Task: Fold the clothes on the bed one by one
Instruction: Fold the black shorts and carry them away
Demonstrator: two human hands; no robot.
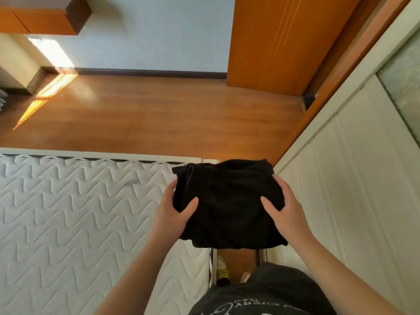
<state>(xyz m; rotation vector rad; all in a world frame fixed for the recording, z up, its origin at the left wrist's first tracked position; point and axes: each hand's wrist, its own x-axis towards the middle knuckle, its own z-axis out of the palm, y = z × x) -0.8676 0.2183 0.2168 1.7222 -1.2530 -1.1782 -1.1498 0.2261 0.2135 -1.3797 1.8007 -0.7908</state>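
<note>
Nearest the camera is the person's dark printed shirt, with two bare forearms reaching forward from it. Below, in the narrow gap between the bed and the white wardrobe, a strip of wood floor shows with shoes on it, one with yellow-green laces. Both hands hold a folded black garment in the air over the bed's right corner and that gap; its far edge reaches past the bed's end and its near edge hangs in a soft roll. The left hand grips the garment's left side, thumb on top of the cloth and fingers curled round the edge and under it. The right hand grips the right side the same way, thumb lying on top, fingers wrapped round the edge. The bed is a bare white quilted mattress with a wavy stitch pattern and a black-and-white trim along its far end. Beyond it the floor runs to a pale wall with a dark skirting board, a patch of sunlight at the left. An orange door stands at the far right, and an orange cabinet hangs on the wall at the upper left
</note>
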